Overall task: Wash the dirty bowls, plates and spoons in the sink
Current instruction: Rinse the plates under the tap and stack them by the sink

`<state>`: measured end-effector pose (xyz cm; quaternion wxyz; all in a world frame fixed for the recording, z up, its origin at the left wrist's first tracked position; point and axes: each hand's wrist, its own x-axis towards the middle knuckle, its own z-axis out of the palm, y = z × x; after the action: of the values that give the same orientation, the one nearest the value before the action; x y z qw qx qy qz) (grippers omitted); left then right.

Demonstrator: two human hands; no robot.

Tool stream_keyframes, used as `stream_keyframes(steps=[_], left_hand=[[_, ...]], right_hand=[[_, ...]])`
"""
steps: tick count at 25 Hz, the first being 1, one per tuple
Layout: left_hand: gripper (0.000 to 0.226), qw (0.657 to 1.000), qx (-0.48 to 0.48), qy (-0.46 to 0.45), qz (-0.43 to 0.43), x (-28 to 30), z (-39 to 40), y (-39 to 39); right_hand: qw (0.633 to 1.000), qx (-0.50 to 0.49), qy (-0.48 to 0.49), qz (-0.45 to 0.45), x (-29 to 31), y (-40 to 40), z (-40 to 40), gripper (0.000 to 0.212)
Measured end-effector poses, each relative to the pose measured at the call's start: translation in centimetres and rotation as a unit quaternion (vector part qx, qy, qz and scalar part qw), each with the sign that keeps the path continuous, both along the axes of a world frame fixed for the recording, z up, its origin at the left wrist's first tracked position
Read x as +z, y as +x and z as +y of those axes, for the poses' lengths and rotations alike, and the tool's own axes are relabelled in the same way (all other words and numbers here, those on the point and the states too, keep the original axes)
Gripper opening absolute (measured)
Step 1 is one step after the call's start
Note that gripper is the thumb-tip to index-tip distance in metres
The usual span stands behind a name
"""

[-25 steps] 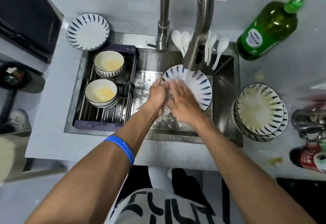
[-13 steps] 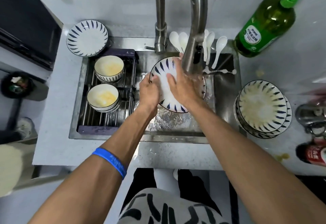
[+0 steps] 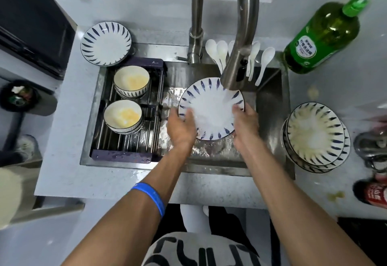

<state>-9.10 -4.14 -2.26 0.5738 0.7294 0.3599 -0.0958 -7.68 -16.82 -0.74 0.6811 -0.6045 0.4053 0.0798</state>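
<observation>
A round glazed plate [image 3: 209, 106] with blue leaf strokes sits under the steel faucet [image 3: 236, 70] in the wet steel sink [image 3: 270, 106] — the left hand [image 3: 181, 128] grips its 8 o'clock rim, the right hand [image 3: 246, 123] its 4 o'clock rim. At 9 o'clock, two yolk-smeared bowls [image 3: 122, 115] rest on a ribbed rack [image 3: 125, 140]. Smooth white spoons [image 3: 261, 60] lean at 12 o'clock — soiled plates [image 3: 315, 135] stack on the worktop [image 3: 314, 190] at 3.

grey counter [image 3: 62, 173], stacked plates [image 3: 316, 137], soap bottle [image 3: 320, 41]
</observation>
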Motion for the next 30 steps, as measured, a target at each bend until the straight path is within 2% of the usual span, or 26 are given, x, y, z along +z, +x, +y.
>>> stream_keyframes(steps=[1,2,3,4,5,7,9,10,11,12,14,15,16,17,19,20,22,24,25,27,28,29,30], left_hand=[[0.062,0.982,-0.098,0.153,-0.048,-0.2,0.4,0.6],[0.062,0.933,-0.204,0.286,-0.079,-0.9,0.6,1.3],[0.063,0.872,-0.293,0.383,-0.088,-1.0,0.3,2.3],[0.065,0.819,-0.368,0.431,-0.085,-1.1,-0.3,3.4],[0.064,0.782,-0.430,0.441,-0.098,-1.0,-1.1,4.4],[0.055,0.728,-0.538,0.394,-0.158,-0.6,-2.2,5.9],[0.058,0.701,-0.573,0.390,-0.168,-0.7,-2.0,6.0],[0.062,0.719,-0.542,0.403,-0.165,-1.0,-1.4,5.5],[0.064,0.768,-0.479,0.386,-0.179,-1.0,-1.0,4.8],[0.068,0.833,-0.398,0.322,-0.210,-1.0,-0.8,4.0],[0.072,0.947,-0.193,0.112,-0.233,0.0,-1.6,2.7],[0.065,0.977,-0.076,-0.017,-0.198,0.7,-2.0,2.2],[0.056,0.980,0.018,-0.121,-0.156,1.5,-2.1,2.0],[0.055,0.972,0.076,-0.187,-0.121,1.7,-1.7,2.0],[0.068,0.964,0.087,-0.229,-0.104,1.0,0.0,2.3],[0.072,0.965,0.068,-0.228,-0.112,0.9,0.7,2.4],[0.074,0.956,0.091,-0.258,-0.106,0.8,1.5,2.3],[0.057,0.929,0.159,-0.330,-0.055,1.3,1.7,1.7],[0.041,0.934,0.151,-0.323,-0.014,1.5,2.1,1.6],[0.015,0.972,0.026,-0.232,0.015,1.9,3.2,2.3],[0.015,0.986,-0.026,-0.165,-0.003,2.3,3.8,2.7],[0.022,0.995,-0.032,-0.094,-0.020,2.2,4.1,3.2],[0.027,0.998,0.009,-0.056,-0.035,1.6,3.8,3.4]], right_hand=[[1.000,-0.006,0.019,-0.009,0.2,-0.4,0.2,0.027],[0.998,-0.015,0.052,-0.021,0.5,-0.6,0.6,0.029],[0.995,-0.027,0.098,-0.022,0.5,-0.9,1.1,0.030],[0.989,-0.035,0.144,-0.016,0.6,-1.1,1.6,0.028],[0.983,-0.040,0.177,0.002,0.6,-1.3,2.2,0.023],[0.969,-0.081,0.232,0.028,0.5,-1.4,2.5,0.021],[0.953,-0.148,0.265,0.017,0.5,-1.0,1.0,0.024],[0.946,-0.172,0.274,-0.001,0.6,-0.5,0.1,0.021],[0.946,-0.182,0.268,-0.021,0.8,-0.2,-0.7,0.020],[0.946,-0.185,0.265,-0.034,1.0,0.0,-1.0,0.020],[0.941,-0.183,0.280,-0.048,1.2,-0.7,-0.3,0.024],[0.937,-0.184,0.295,-0.047,1.2,-0.9,0.0,0.025],[0.937,-0.177,0.299,-0.042,1.3,-0.7,0.2,0.025],[0.950,-0.139,0.277,-0.034,1.8,-0.3,-0.2,0.024],[0.988,-0.011,0.151,-0.012,2.4,1.2,-1.7,0.023],[0.994,0.025,0.107,-0.009,2.5,1.9,-2.0,0.026],[0.995,0.033,0.097,0.010,2.4,1.7,-1.5,0.028],[0.992,0.049,0.103,0.046,1.6,1.1,-0.7,0.024],[0.991,0.085,0.074,0.074,1.3,1.4,-1.1,0.022],[0.974,0.208,-0.005,0.091,1.3,3.2,-3.0,0.016],[0.967,0.244,-0.029,0.073,1.5,4.2,-3.4,0.009],[0.966,0.249,-0.060,0.039,1.7,4.7,-3.1,0.012],[0.971,0.218,-0.098,0.007,1.2,4.9,-2.5,0.016]])
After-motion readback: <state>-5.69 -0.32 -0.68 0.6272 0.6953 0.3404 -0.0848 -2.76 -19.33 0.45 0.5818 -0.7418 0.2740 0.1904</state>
